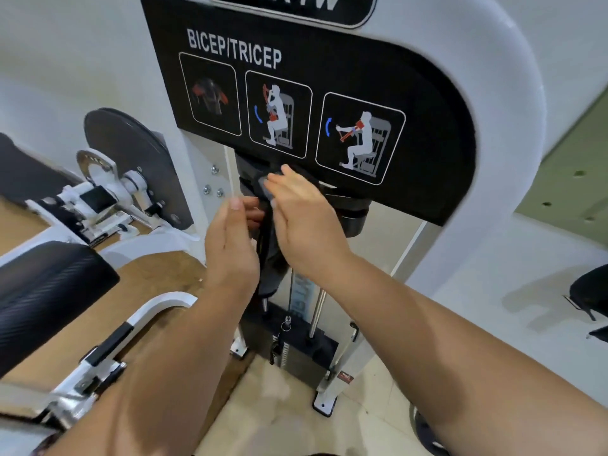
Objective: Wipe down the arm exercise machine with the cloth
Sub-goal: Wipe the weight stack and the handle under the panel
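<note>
The arm exercise machine (493, 93) has a white frame and a black BICEP/TRICEP panel (329, 93) with three pictograms. Just below the panel, both hands hold a dark cloth (268, 245) that hangs down between them in front of the weight stack. My left hand (230, 245) pinches the cloth's left edge with its fingers curled. My right hand (302, 215) grips the cloth's upper part from the right. Most of the cloth is hidden behind my hands.
A black padded arm rest (42, 291) and a white lever with a black cam disc (131, 166) stand to the left. The weight stack (296, 343) with its guide rods sits below. Tiled floor lies underneath, and a dark object (589, 297) is at the right edge.
</note>
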